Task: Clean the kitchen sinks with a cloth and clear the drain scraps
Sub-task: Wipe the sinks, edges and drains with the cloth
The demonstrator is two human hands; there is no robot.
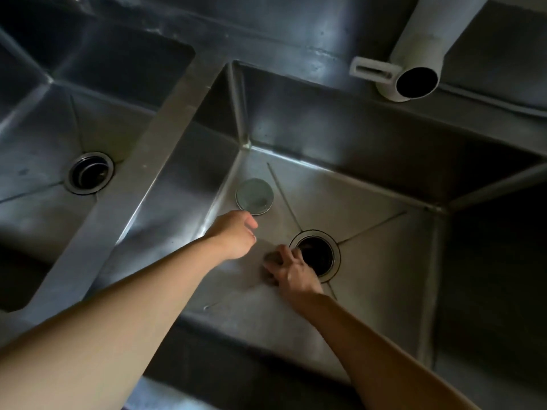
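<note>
In the right sink (370, 220), the drain (318, 255) is open and dark inside. Its round strainer cover (254, 196) lies flat on the sink floor near the back left corner. My left hand (236, 236) hovers just in front of the cover with loosely curled fingers, holding nothing I can see. At the drain's left rim my right hand (291, 269) has its fingers curled round a small dark clump (270, 258), likely scraps. No cloth is in view.
The left sink (35, 137) has its own drain (88, 173) with a fitting inside. A steel divider (142, 173) separates the two basins. A white pipe (414, 72) with an open mouth hangs over the right sink's back edge.
</note>
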